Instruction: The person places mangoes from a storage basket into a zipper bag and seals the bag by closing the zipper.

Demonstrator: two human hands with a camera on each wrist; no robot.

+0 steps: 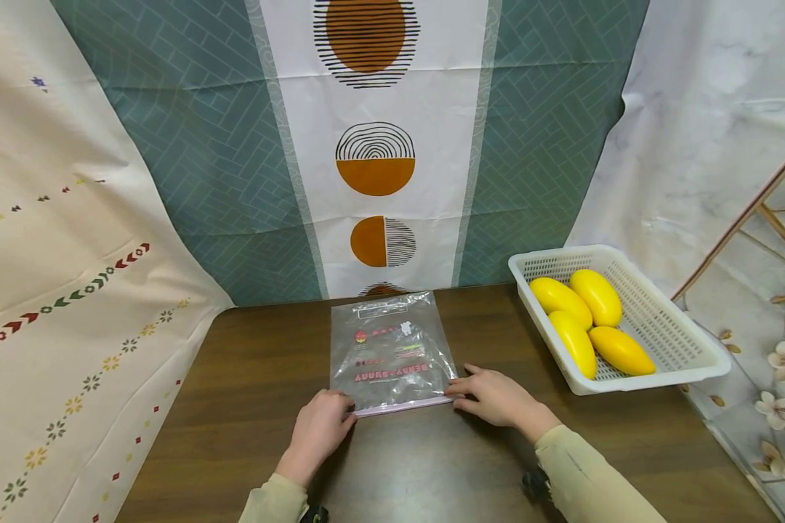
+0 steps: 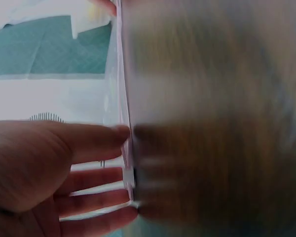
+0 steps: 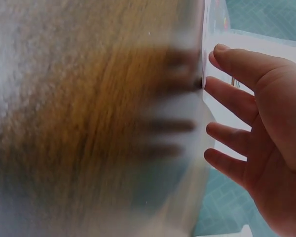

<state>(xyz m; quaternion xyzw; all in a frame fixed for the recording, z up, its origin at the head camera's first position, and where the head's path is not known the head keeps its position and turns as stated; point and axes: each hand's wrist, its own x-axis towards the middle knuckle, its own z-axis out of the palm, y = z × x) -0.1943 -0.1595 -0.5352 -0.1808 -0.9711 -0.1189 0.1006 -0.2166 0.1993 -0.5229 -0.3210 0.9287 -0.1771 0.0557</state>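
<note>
A clear plastic zip bag (image 1: 381,396) with red lettering lies flat on the table, its pink zip strip (image 1: 402,407) along the near edge. At the bag's near left corner, my left hand (image 1: 320,428) rests with thumb and fingertips on the strip. The left wrist view shows these fingers fairly straight beside a small whitish slider (image 2: 129,177). My right hand (image 1: 493,396) touches the near right corner. In the right wrist view its fingers are spread and lightly bent, with the index fingertip (image 3: 210,83) at the strip's end.
To the right stands a white plastic basket (image 1: 667,327) holding several yellow mango-shaped fruits (image 1: 595,298). The brown wooden table (image 1: 255,378) reaches back to a patterned cloth (image 1: 235,181). Printed cloths also hang at the left and right.
</note>
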